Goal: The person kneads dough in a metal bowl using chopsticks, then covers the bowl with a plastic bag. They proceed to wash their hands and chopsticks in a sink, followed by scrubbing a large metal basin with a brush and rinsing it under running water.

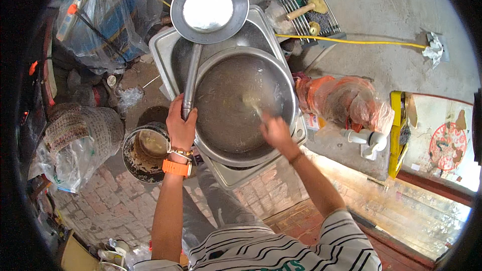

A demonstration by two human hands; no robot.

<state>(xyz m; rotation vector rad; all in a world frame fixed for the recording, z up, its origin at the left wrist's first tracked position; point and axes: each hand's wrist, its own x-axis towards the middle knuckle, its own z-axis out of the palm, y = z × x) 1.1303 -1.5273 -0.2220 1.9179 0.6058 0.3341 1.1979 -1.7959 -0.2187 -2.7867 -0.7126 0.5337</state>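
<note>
My left hand [182, 120] grips the metal handle of a long-handled round pan or ladle [208, 35], whose wide bowl is raised over the far edge of a stainless steel sink [160, 45]. Its middle shines bright white. A large round metal basin [241, 163] of murky water sits in the sink. Over the basin's right side, my right hand [277, 135] is closed around a light-coloured thing, perhaps a brush; blur hides its shape. Its pale head is in or just above the water.
A soiled pot [130, 158] stands left of the sink on a brick floor. A wall rack [331, 24] holds a wooden-handled tool. A yellow hose or cable [350, 40] crosses the wall. Orange plastic-wrapped items [339, 98] lie right of the basin, near a white pipe fitting [372, 141].
</note>
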